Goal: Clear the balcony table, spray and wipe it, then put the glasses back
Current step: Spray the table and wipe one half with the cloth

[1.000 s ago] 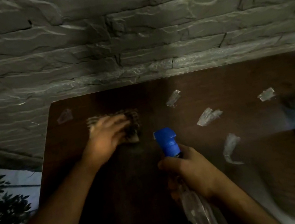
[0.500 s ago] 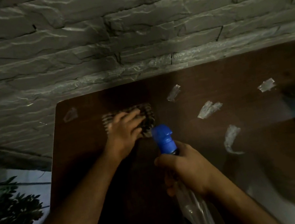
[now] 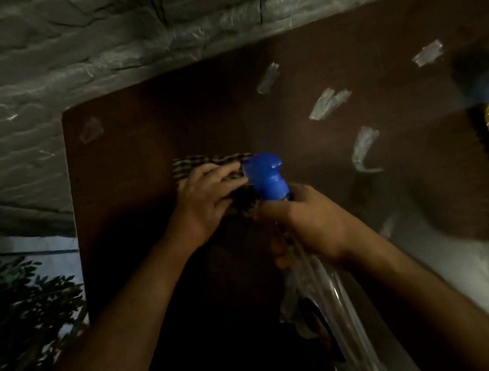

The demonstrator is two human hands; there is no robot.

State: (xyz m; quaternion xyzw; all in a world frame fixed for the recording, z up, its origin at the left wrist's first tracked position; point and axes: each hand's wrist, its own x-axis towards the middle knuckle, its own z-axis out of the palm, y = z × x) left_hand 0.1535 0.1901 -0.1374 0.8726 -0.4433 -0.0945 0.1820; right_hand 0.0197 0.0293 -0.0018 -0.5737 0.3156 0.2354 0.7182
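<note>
Left hand (image 3: 206,198) pressed flat, fingers (image 3: 225,179) spread; right hand (image 3: 311,222) fisted.

Two bare forearms reach into the head view from the bottom edge, with no sleeve, cuff or glove showing anywhere along them. The left hand (image 3: 206,198) carries no ring, watch or band that can be made out, and its wrist is plain. The right hand (image 3: 312,225) is likewise unadorned, its wrist bare up to the frame edge. The fingers (image 3: 218,173) show short nails, though the dim light and motion blur hide finer detail. No clothing on the upper arms or body comes into view.
</note>
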